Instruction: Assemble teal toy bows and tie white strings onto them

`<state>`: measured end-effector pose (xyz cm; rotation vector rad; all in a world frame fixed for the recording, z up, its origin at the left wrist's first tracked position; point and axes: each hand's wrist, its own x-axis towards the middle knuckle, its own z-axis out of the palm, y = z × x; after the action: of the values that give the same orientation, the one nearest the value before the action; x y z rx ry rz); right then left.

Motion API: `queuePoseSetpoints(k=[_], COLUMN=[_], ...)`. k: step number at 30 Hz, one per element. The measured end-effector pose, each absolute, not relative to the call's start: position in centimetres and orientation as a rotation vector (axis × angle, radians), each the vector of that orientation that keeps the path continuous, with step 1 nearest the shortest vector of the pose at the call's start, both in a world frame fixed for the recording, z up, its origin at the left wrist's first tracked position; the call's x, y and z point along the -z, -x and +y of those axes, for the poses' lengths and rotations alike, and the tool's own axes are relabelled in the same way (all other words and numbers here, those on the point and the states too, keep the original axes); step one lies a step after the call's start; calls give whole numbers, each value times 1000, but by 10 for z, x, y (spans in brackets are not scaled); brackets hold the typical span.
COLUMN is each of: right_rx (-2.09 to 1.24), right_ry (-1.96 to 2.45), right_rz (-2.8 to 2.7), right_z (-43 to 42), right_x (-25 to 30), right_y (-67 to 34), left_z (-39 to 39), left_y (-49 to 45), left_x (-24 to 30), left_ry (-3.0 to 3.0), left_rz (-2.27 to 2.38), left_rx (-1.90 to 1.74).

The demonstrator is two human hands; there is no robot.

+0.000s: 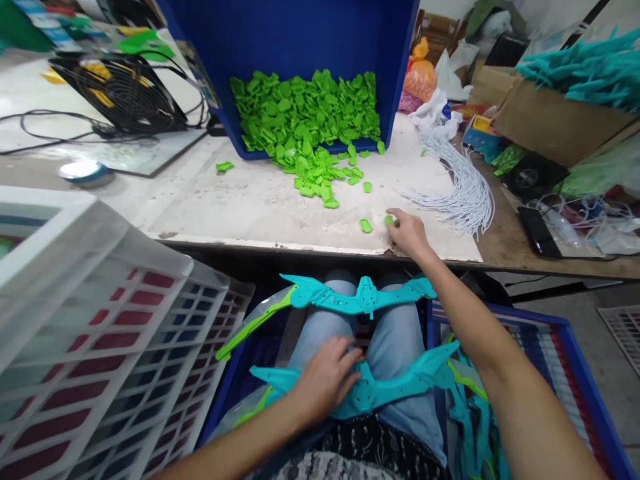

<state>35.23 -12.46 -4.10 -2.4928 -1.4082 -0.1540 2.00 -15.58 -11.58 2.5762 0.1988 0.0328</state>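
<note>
My right hand reaches to the front edge of the worktable, thumb and forefinger closed on a small green plastic piece. A similar loose green piece lies just left of it. Across my lap lie two turquoise toy bows with lime-green and clear limb ends. My left hand has its fingers curled over the nearer toy bow, beside its hub; something small and orange shows at the fingertips. The farther toy bow rests over my knees, untouched by either hand.
A tilted blue bin spills green pieces onto the table. White ties lie right. A white crate stands left; a blue crate with turquoise parts is right. Behind are a black fan and a cardboard box.
</note>
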Motion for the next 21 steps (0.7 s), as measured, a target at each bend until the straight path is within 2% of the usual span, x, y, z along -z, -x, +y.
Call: queuePoseSetpoints(k=[4,7,14,18,21], right_rx=[285,430,239,188,193], right_ry=[2551,2462,2567,2570,2429], right_rz=[-1571,-1726,-1827,-1767,-1717], right_z=[-146,-154,-153,-156,-177], right_x=[39,38,33,29,28], right_y=[-359,-365,-361,-357,-342], left_z=[-198,-205,-154,-127,-111], left_y=[20,16,-41,-60,-69], left_x=[124,125,79,58,65], left_ry=[-2514,-2555,-2448,-2372,-2349], left_rz=[225,281,170,149,221], left_rx=[156,265,666,577,409])
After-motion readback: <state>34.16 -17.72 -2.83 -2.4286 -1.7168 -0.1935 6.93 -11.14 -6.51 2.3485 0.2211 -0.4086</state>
